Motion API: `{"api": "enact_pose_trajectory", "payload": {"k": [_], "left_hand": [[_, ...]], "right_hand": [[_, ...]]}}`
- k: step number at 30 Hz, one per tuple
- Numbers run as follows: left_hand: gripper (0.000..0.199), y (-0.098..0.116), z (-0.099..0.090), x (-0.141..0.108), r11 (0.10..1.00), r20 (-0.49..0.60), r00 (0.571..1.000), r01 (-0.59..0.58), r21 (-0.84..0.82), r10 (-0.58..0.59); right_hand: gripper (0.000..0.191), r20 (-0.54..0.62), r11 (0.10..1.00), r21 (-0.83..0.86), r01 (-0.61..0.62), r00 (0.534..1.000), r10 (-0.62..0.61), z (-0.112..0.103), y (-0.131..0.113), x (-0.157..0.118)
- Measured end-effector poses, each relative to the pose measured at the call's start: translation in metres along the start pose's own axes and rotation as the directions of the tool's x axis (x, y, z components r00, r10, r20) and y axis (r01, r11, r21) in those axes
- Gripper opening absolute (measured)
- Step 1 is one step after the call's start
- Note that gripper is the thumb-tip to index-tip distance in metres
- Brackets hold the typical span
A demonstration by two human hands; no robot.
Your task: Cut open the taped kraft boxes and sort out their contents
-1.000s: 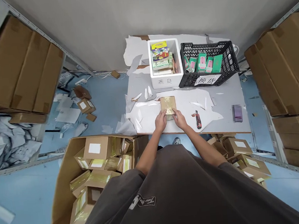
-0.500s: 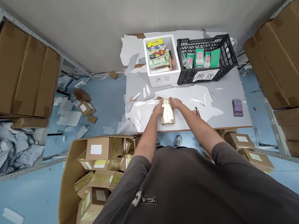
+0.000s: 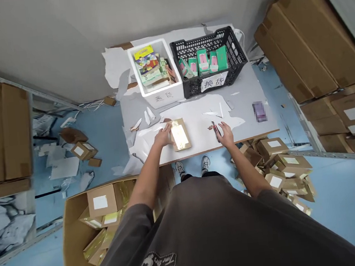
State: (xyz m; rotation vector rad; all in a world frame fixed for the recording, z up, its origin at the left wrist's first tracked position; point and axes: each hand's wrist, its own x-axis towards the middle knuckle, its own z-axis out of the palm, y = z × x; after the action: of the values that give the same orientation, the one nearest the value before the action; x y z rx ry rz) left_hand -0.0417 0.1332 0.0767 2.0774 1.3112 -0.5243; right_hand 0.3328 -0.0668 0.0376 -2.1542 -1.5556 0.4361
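Observation:
A small brown carton (image 3: 180,135) with a white label and shiny tape lies flat on the white table (image 3: 197,141) near its front edge. My left hand (image 3: 164,135) rests against the carton's left side, fingers extended. To the right of the carton, my right hand (image 3: 225,134) is at a red and black cutter (image 3: 216,131), fingers apart beside it; the cutter lies on the table.
Behind are a white bin (image 3: 164,97) of small boxes and a black crate (image 3: 192,89) with green boxes. A phone (image 3: 259,111) lies at the right. Torn paper (image 3: 147,117) is scattered on the table. A large open carton (image 3: 69,243) of parcels stands lower left.
My right hand has left the carton and moved right to the cutter. My left hand stays at the carton's left side, its fingers straighter. The view has shifted to the right.

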Motion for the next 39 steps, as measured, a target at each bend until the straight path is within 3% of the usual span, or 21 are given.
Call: {"api": "enact_pose_trajectory", "payload": {"k": [4,7,10,13,16,20,23,25,29,34,39], "left_hand": [[0.151,0.003,0.009,0.002,0.997,0.001,0.998,0.069,0.025,-0.069],[0.151,0.013,0.021,-0.004,0.99,-0.008,0.991,0.137,0.034,-0.137],[0.149,0.026,0.037,-0.013,0.982,-0.042,0.981,0.191,0.003,-0.191],[0.15,0.035,0.049,-0.015,0.972,-0.056,0.971,0.229,-0.048,-0.232],[0.15,0.039,0.056,-0.013,0.966,-0.063,0.968,0.235,-0.102,-0.242],[0.151,0.045,0.061,-0.01,0.956,-0.092,0.966,0.219,-0.195,-0.24],[0.152,0.05,0.064,-0.01,0.938,-0.103,0.963,0.212,-0.273,-0.248],[0.151,0.054,0.066,-0.011,0.926,-0.107,0.964,0.199,-0.32,-0.244],[0.146,0.057,0.067,-0.012,0.907,-0.134,0.966,0.151,-0.393,-0.219],[0.143,0.059,0.064,-0.014,0.898,-0.13,0.975,0.111,-0.427,-0.182],[0.132,0.06,0.061,-0.018,0.928,-0.129,0.975,0.126,-0.35,-0.18]], "right_hand": [[0.054,0.149,0.982,-0.06,-0.179,0.971,0.186,0.017,0.038,0.024],[0.053,0.32,0.947,-0.11,-0.302,0.891,0.321,0.039,0.058,0.04],[0.048,0.389,0.922,-0.156,-0.354,0.836,0.387,0.06,0.065,0.048],[0.039,0.448,0.921,-0.179,-0.346,0.805,0.389,0.071,0.057,0.054],[0.04,0.438,0.946,-0.123,-0.299,0.839,0.322,0.065,0.03,0.067],[0.053,0.385,0.98,0.096,-0.177,0.914,0.127,0.047,-0.039,0.088],[0.052,0.446,0.986,0.167,-0.019,0.893,-0.058,0.045,-0.105,0.094],[0.048,0.491,0.992,0.094,0.085,0.863,-0.121,0.051,-0.144,0.092],[0.044,0.569,0.982,-0.149,0.117,0.822,-0.012,0.067,-0.19,0.083],[0.044,0.588,0.944,-0.315,0.095,0.8,0.116,0.077,-0.212,0.084],[0.052,0.617,0.896,-0.412,0.164,0.774,0.142,0.083,-0.238,0.091]]}}
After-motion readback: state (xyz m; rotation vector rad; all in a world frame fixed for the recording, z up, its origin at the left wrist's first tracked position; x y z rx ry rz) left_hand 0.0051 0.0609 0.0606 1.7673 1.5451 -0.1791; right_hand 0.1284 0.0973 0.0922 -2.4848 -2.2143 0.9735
